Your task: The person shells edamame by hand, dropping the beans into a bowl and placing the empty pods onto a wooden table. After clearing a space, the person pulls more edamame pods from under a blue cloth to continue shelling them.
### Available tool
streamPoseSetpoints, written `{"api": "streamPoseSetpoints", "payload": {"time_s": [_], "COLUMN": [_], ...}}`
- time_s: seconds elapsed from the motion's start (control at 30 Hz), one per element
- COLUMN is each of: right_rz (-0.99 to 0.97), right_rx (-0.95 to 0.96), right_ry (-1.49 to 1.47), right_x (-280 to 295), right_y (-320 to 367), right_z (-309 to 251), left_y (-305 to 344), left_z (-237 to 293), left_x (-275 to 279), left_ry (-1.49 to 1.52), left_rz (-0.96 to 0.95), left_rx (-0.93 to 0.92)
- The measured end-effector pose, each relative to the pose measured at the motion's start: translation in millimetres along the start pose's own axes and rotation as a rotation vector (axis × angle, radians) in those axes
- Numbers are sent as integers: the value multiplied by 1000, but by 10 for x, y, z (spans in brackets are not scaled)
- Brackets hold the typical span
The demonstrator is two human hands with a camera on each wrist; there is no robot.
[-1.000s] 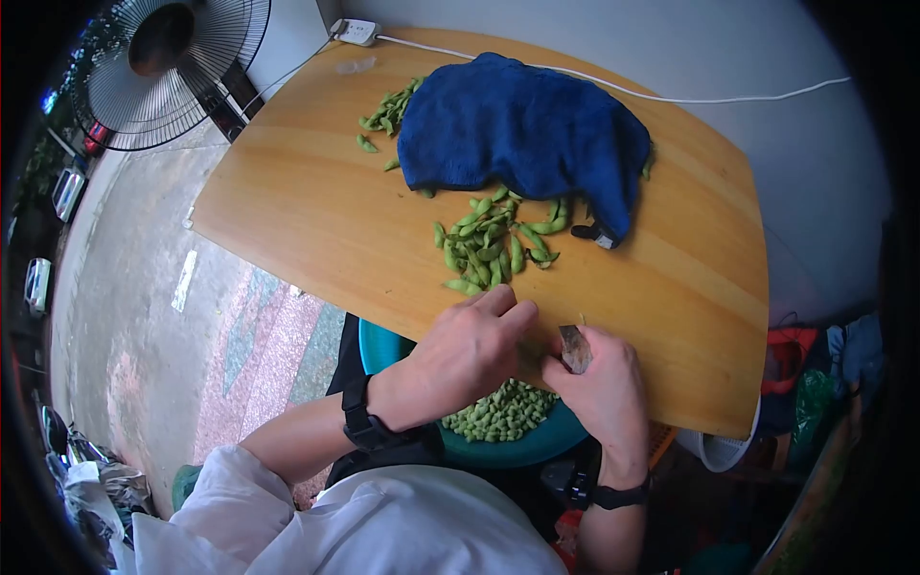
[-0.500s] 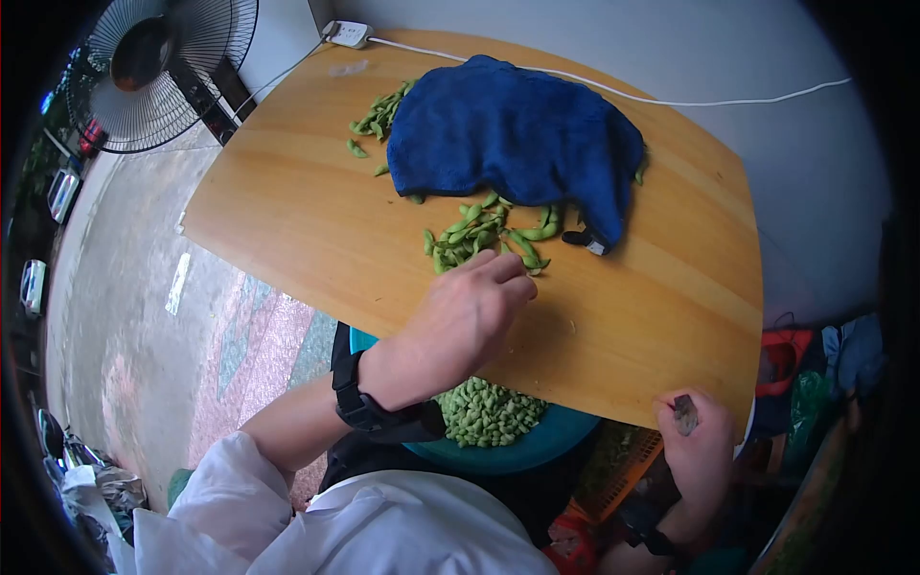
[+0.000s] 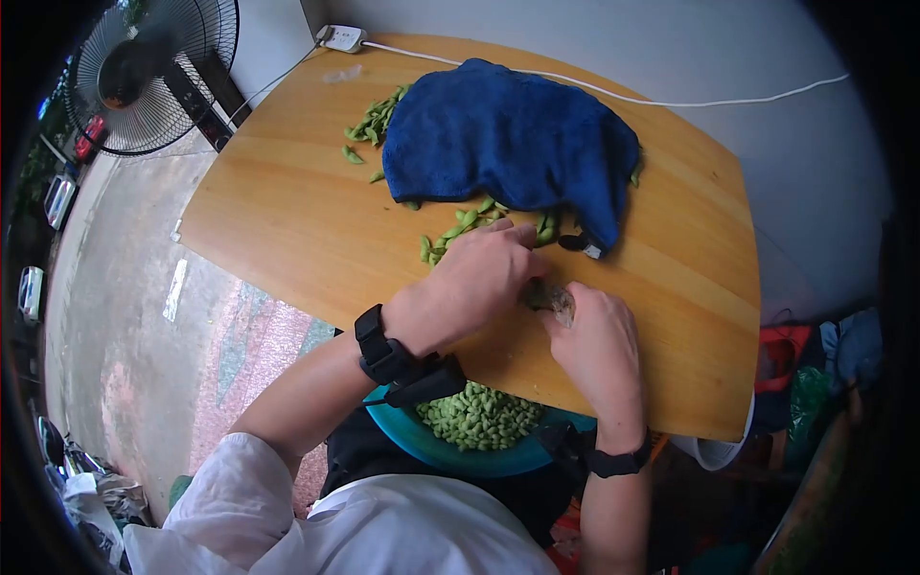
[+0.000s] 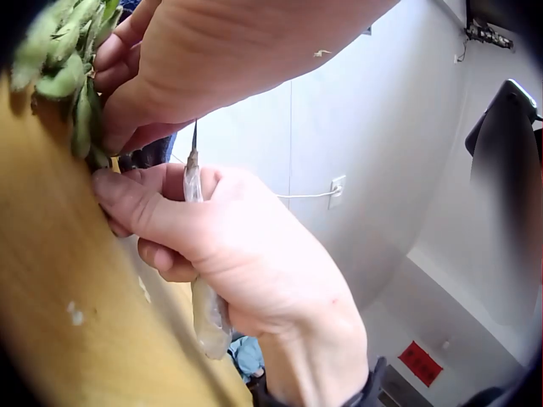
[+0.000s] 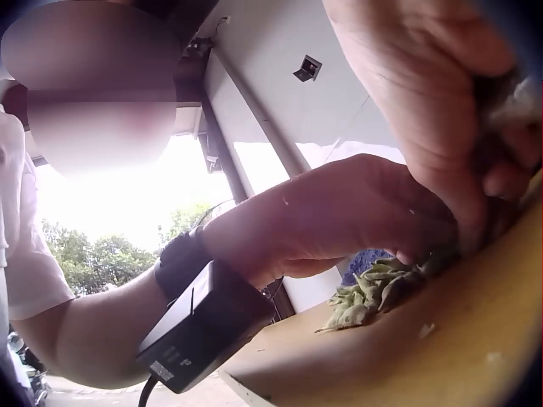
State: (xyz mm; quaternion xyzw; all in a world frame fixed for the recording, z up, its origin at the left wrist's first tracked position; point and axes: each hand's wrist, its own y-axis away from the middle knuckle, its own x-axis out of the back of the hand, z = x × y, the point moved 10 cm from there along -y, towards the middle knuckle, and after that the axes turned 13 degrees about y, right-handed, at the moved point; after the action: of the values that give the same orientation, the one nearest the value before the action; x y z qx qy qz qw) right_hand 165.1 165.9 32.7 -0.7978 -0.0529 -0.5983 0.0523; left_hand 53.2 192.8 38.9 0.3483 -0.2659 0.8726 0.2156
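My left hand (image 3: 479, 278) reaches over the near edge of a pile of green soybean pods (image 3: 460, 223). In the left wrist view, its curled fingers and thumb pinch a pod (image 4: 82, 127) at the pile's edge. My right hand (image 3: 599, 350) is close beside it, low over the table, gripping a small knife (image 4: 208, 318) in its palm. The handle is wrapped in clear plastic, and the thin dark blade points up past the fingers. The right thumb tip is right by the left thumb. From the head view, the left hand hides part of the pile.
A teal basin (image 3: 388, 422) of shelled green beans (image 3: 479, 419) stands below the wooden table's (image 3: 287, 240) near edge. A blue cloth (image 3: 508, 134) covers more pods. A white power strip (image 3: 342, 38) with a cable lies at the back, and a fan (image 3: 144, 77) stands left.
My left hand has moved forward onto the pod pile. The right hand, with the knife, swung out to the table's right edge and is now back beside the left hand.
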Motion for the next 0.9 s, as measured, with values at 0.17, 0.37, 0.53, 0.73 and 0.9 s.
{"api": "streamPoseSetpoints", "payload": {"time_s": [0.17, 0.37, 0.53, 0.73, 0.9], "right_rz": [-94, -83, -192, -88, -124], "right_rx": [-113, -198, -401, -475, -91], "right_ry": [-218, -205, -57, 245, -140], "right_x": [56, 135, 503, 967, 491], "right_y": [314, 599, 1448, 1715, 1079], "right_z": [346, 739, 1751, 1757, 791], "left_y": [74, 116, 364, 554, 620], "left_z": [214, 448, 634, 507, 550], "left_x": [-71, -269, -416, -350, -252], "left_ry": [-52, -133, 19, 298, 244], "left_rz": [41, -44, -193, -108, 109], "left_rx": [-79, -157, -141, -31, -137]}}
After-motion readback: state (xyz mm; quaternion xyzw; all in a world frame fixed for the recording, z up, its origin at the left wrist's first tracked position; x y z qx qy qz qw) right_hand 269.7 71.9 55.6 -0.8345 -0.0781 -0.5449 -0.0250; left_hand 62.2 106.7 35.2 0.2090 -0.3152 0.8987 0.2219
